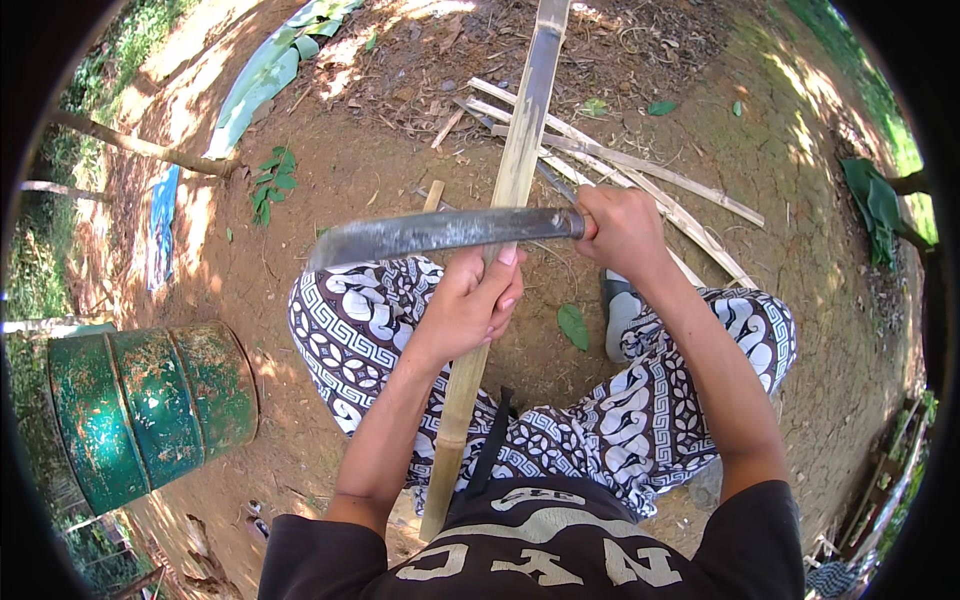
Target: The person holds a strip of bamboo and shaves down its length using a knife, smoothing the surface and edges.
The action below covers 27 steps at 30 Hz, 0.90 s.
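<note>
A long bamboo strip [517, 165] slants from beside my waist up past the far edge of the view. My left hand [465, 303] is wrapped round it at about its middle, over my lap. In my right hand [622, 232] is the handle of a machete [440, 230], mostly hidden by my fingers. Its broad, worn grey blade points left and crosses over the bamboo strip just beyond my left hand. Whether the edge touches the bamboo, I cannot tell. The blade's far end looks slightly blurred.
Several split bamboo strips [650, 170] lie on the soil beyond my right hand. A rusty green drum [150, 410] lies at the left, near a blue sheet [163, 225]. A banana leaf [262, 85] lies at the far left. My patterned trousers [350, 330] flank the bamboo closely.
</note>
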Each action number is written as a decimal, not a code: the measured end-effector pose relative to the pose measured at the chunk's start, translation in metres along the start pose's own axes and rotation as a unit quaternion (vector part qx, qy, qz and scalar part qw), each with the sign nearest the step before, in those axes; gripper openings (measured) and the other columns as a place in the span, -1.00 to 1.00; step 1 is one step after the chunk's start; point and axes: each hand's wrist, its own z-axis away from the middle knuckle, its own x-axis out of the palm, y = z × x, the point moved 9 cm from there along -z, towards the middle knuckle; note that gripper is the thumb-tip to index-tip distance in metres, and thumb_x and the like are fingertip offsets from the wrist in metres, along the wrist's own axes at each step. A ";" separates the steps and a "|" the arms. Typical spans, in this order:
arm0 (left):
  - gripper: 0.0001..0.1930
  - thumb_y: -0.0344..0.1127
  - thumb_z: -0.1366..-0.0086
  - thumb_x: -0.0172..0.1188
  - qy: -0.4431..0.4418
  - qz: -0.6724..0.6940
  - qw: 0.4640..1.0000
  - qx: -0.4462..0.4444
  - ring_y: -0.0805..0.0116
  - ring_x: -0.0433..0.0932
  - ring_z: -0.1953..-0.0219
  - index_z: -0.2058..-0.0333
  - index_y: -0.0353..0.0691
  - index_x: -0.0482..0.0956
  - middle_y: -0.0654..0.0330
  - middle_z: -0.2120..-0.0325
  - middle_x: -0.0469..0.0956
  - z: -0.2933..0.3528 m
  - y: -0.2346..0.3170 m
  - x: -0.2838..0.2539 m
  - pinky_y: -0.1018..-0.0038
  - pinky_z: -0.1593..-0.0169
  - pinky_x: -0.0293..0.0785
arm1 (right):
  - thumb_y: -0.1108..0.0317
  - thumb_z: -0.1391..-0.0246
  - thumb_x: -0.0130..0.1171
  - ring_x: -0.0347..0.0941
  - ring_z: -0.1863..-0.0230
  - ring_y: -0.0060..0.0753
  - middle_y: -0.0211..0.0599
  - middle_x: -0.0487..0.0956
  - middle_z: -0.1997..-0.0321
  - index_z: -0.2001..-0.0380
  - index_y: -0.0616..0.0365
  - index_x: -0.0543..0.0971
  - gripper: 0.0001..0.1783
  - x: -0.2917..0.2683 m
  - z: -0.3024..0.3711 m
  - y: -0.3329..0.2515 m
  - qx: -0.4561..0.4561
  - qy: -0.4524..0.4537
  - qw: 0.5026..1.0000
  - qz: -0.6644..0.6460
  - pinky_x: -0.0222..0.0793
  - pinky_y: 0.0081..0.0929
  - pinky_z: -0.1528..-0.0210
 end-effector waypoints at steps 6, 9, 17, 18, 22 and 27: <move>-0.74 -0.16 -0.57 -0.16 -0.040 0.011 0.999 -0.028 0.67 0.08 0.79 0.08 -0.26 0.29 0.37 0.63 0.21 0.000 -0.013 0.016 0.66 0.75 0.07 | 0.36 0.08 0.19 0.55 0.56 0.02 -0.12 0.61 0.57 0.55 0.16 0.58 -0.89 -0.036 -0.031 0.089 0.200 0.057 0.972 0.106 0.51 -0.12 0.44; -0.72 -0.15 -0.56 -0.15 -0.004 0.008 1.000 0.013 0.68 0.07 0.79 0.08 -0.29 0.31 0.37 0.63 0.21 -0.008 0.001 0.009 0.66 0.75 0.06 | 0.37 0.12 0.20 0.53 0.58 -0.01 -0.18 0.55 0.64 0.58 0.15 0.51 -0.89 -0.012 -0.011 0.033 0.090 -0.006 0.996 0.023 0.48 -0.11 0.48; -0.70 -0.15 -0.56 -0.14 -0.002 -0.019 1.000 0.003 0.68 0.09 0.78 0.07 -0.33 0.31 0.39 0.63 0.19 0.000 -0.003 0.001 0.65 0.74 0.06 | 0.39 0.18 0.22 0.51 0.58 0.02 -0.15 0.53 0.64 0.59 0.14 0.47 -0.88 0.001 -0.009 0.004 -0.028 0.034 0.999 0.005 0.44 -0.07 0.50; -0.71 -0.15 -0.56 -0.13 0.005 -0.009 1.000 0.001 0.68 0.09 0.78 0.06 -0.32 0.30 0.39 0.63 0.19 0.002 -0.005 0.002 0.65 0.74 0.07 | 0.39 0.17 0.21 0.51 0.58 0.04 -0.14 0.53 0.64 0.59 0.14 0.47 -0.88 -0.001 -0.011 0.021 0.002 0.049 0.999 0.011 0.45 -0.07 0.50; -0.72 -0.17 -0.56 -0.13 -0.041 -0.017 0.998 -0.034 0.67 0.10 0.78 0.04 -0.30 0.28 0.39 0.63 0.20 0.007 -0.017 0.022 0.65 0.74 0.07 | 0.40 0.13 0.19 0.51 0.59 0.08 -0.08 0.53 0.66 0.61 0.17 0.49 -0.89 -0.027 -0.031 0.091 0.180 0.100 0.975 0.079 0.48 -0.07 0.47; -0.74 -0.09 -0.56 -0.13 -0.013 -0.010 1.000 0.018 0.66 0.11 0.77 0.13 -0.19 0.28 0.42 0.65 0.20 -0.007 0.011 0.002 0.63 0.70 0.12 | 0.41 0.14 0.21 0.51 0.61 -0.01 -0.12 0.51 0.66 0.60 0.16 0.48 -0.89 0.000 -0.004 0.002 0.035 -0.009 0.999 -0.011 0.48 -0.12 0.48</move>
